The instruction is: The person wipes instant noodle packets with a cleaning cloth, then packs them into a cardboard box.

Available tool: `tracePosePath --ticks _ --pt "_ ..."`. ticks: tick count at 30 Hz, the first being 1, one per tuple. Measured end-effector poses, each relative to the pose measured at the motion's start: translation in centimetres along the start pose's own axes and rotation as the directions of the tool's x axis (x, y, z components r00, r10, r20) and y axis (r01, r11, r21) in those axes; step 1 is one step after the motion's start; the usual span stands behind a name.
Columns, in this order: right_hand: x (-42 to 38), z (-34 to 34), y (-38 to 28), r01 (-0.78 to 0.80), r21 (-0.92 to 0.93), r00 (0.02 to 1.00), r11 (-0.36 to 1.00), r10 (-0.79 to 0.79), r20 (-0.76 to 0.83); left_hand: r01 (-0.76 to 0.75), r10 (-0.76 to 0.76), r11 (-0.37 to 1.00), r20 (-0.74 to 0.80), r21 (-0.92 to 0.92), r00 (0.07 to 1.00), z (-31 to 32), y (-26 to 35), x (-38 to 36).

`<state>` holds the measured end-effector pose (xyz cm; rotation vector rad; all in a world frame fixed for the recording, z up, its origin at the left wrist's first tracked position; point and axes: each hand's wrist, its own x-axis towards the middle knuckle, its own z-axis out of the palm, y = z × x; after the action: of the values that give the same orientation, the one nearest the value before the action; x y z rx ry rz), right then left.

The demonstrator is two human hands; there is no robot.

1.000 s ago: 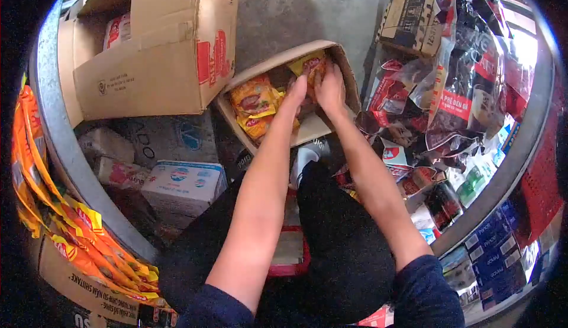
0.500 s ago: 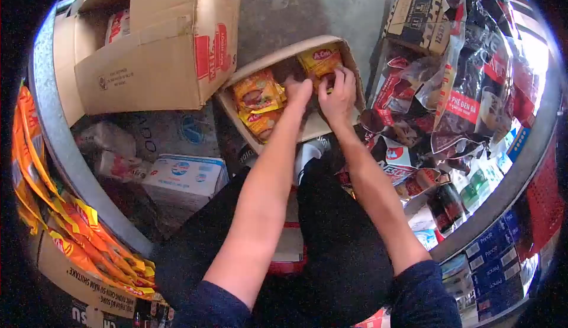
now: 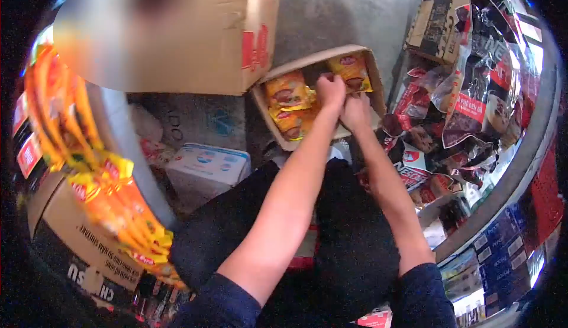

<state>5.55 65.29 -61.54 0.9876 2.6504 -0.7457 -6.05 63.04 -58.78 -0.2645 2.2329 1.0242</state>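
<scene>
An open cardboard tray box [image 3: 378, 75] sits on the floor ahead of me, tilted a little. Orange and yellow sachet packets [image 3: 286, 90] lie in its left side, overlapping each other. Another orange sachet packet [image 3: 350, 70] stands in the far right corner. My left hand [image 3: 331, 90] is closed over the middle of the box, just left of that packet's lower edge. Close beside it, my right hand [image 3: 356, 110] is closed, fingertips at the packet's lower edge. What either hand pinches is hidden behind the fingers.
A big cardboard carton [image 3: 225, 56] stands at the upper left. Orange packets [image 3: 71, 109] hang over the shelf edge on the left. Black and red coffee bags [image 3: 473, 103] are piled at the right. A white and blue box [image 3: 207, 165] sits left of my legs.
My view has shifted, so the tray box appears farther right. My left hand has moved right, towards the far-right packet. My right hand has drawn back from on top of it to its lower edge.
</scene>
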Motion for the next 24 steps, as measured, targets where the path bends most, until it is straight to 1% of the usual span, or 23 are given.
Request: tracePosePath --ticks 2,3,4,6,7,8,9,10,12,14,15,17,19,21,23,24 --pt "-0.1 -0.4 -0.4 0.045 -0.045 0.998 0.998 -0.047 -0.047 -0.025 0.030 0.984 -0.027 0.174 0.999 -0.1 1.1 -1.0" --pt "-0.3 -2.0 -0.8 -0.001 -0.010 0.993 1.000 0.002 0.118 -0.065 0.062 0.971 0.019 0.229 0.998 -0.1 1.2 -1.5" --pt "-0.4 0.4 1.2 0.115 -0.011 0.992 0.993 -0.114 0.048 -0.105 0.091 0.954 0.063 0.281 0.994 -0.4 1.5 -2.1" --pt "1.6 7.5 6.8 -0.059 0.246 0.976 0.968 0.005 0.216 -0.151 0.039 0.874 0.243 0.461 0.969 -2.9 5.1 -4.9" --pt "2.4 10.8 9.4 -0.169 0.344 0.953 0.924 0.064 0.297 -0.197 -0.048 0.839 0.429 0.507 0.902 -5.3 7.9 -6.4" --pt "2.1 5.9 7.2 -0.066 0.171 0.941 0.983 0.005 0.338 -0.270 -0.038 0.797 0.492 0.540 0.870 -6.2 9.4 -7.2" --pt "1.9 2.0 5.4 0.007 0.056 0.921 0.998 -0.028 0.389 -0.328 -0.050 0.698 0.500 0.636 0.865 -7.3 12.1 -8.7" --pt "1.5 -1.3 4.0 0.041 -0.007 0.890 0.999 -0.033 0.455 -0.437 0.020 0.623 0.545 0.649 0.838 -7.7 13.3 -9.3" --pt "1.0 -8.1 1.0 0.091 -0.096 0.817 0.991 -0.019 0.576 -0.475 0.057 0.542 0.533 0.693 0.844 -7.9 16.2 -10.8" --pt "0.2 -13.2 -0.5 0.114 -0.162 0.725 0.980 0.029 0.688 -0.540 0.135 0.507 0.558 0.671 0.819 -11.2 21.0 -14.6" --pt "-0.1 -16.5 -2.1 0.128 -0.185 0.682 0.974 0.049 0.730 -0.572 0.187 0.454 0.554 0.684 0.811 -14.4 23.8 -17.6" --pt "-0.1 -21.7 -4.3 0.144 -0.222 0.615 0.964 0.089 0.784 -0.706 0.355 0.357 0.611 0.611 0.708 -20.0 26.9 -22.6" --pt "0.3 -26.6 -7.0 0.140 -0.260 0.575 0.955 0.135 0.807 -0.753 0.506 0.392 0.560 0.528 0.656 -25.6 27.7 -27.7" --pt "1.3 -30.6 -9.9 0.093 -0.281 0.580 0.955 0.177 0.795 -0.771 0.632 0.492 0.443 0.405 0.636 -31.5 27.3 -33.0" --pt "2.0 -34.9 -13.2 0.011 -0.194 0.672 0.981 0.136 0.728 -0.773 0.717 0.622 0.307 0.122 0.626 -37.6 25.9 -37.4" --pt "1.5 -37.0 -14.6 -0.032 -0.109 0.728 0.993 0.098 0.678 -0.781 0.772 0.622 0.216 -0.065 0.597 -39.9 24.0 -38.8"
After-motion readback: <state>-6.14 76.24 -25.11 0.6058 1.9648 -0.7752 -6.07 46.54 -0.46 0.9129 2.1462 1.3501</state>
